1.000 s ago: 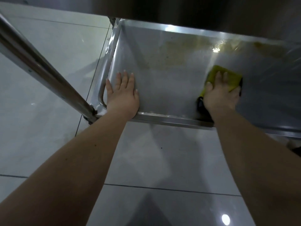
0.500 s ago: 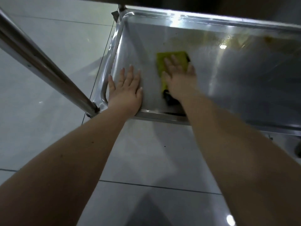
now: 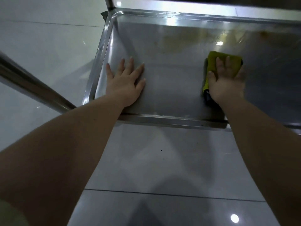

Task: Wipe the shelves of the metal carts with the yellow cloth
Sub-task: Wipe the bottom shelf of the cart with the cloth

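Glossy pale grey tiled floor (image 3: pixel 154 160) lies nearside and left of the grip (image 3: pixel 225 80); thin dark grout line (image 3: pixel 162 194) crosses it, round white glare spot (image 3: pixel 234 218) nearest.

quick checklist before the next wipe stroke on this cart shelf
1. The folded yellow cloth lies flat under the right hand: ok.
2. The left hand lies flat on the silver metal shelf, bracing: ok.
3. The brownish smear along the shelf's far side is wiped off: not ok.
4. The cloth's underside is clean enough to go on: cannot tell, it is hidden.
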The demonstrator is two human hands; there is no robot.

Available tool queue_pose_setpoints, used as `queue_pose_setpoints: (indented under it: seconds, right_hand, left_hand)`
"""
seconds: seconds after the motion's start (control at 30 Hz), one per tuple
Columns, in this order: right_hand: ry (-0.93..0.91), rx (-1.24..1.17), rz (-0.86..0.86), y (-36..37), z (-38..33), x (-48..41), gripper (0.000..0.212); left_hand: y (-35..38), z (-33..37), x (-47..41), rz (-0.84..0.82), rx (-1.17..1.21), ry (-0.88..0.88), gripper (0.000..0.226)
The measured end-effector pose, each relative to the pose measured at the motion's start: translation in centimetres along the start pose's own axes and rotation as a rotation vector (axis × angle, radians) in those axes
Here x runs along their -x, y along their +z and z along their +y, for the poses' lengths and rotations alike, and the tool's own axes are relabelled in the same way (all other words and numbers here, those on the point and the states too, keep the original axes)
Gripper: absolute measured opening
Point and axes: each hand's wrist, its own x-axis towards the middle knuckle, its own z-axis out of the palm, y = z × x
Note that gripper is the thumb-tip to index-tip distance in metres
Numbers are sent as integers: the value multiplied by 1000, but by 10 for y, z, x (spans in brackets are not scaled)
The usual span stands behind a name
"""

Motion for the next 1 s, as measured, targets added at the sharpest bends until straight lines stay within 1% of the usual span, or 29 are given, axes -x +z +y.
queue_pose_setpoints:
  seconds: [0.1, 0.2, 0.27, 0.33, 0.47, 0.53, 0.6, 0.7, 0.77, 0.9, 1.0]
  right_hand:
    - [-8, 18, 43, 1, -1, 0, 61]
    - [38, -18, 1, 1, -11, -4, 63]
    - [27, -46, -25, -2, -32, -8, 64]
    - [-49, -63, -41, -3, -66, -12, 63]
    - [-265, -86, -38, 2, -149, -4, 61]
    - [-354, -123, -18, 6, -177, 5, 60]
    - [-391, -156, -18, 8, -182, 6, 58]
    - [-437, -170, -39, 6, -158, -7, 58]
    - [-381, -170, -37, 6, -129, -23, 58]
    - [-70, -173, 2, 2, -56, -52, 58]
    - [118, -210, 24, 1, -39, -54, 57]
  left_hand:
    - [8, -1, -4, 3, -12, -8, 59]
    - [10, -1, -5, 17, -14, -12, 60]
    - [10, -1, -5, 26, -19, -19, 61]
    - [11, -1, -4, 41, -20, -20, 63]
    - [11, -1, -4, 71, -10, -45, 71]
    - [10, -2, -5, 63, -11, -41, 70]
    - [9, -2, -5, 53, -9, -33, 67]
    - [9, -2, -5, 43, -3, -21, 67]
    - [11, -2, -5, 36, 4, -19, 67]
    - [15, -1, -6, 47, 13, -32, 71]
    - [18, 2, -5, 65, 16, -34, 72]
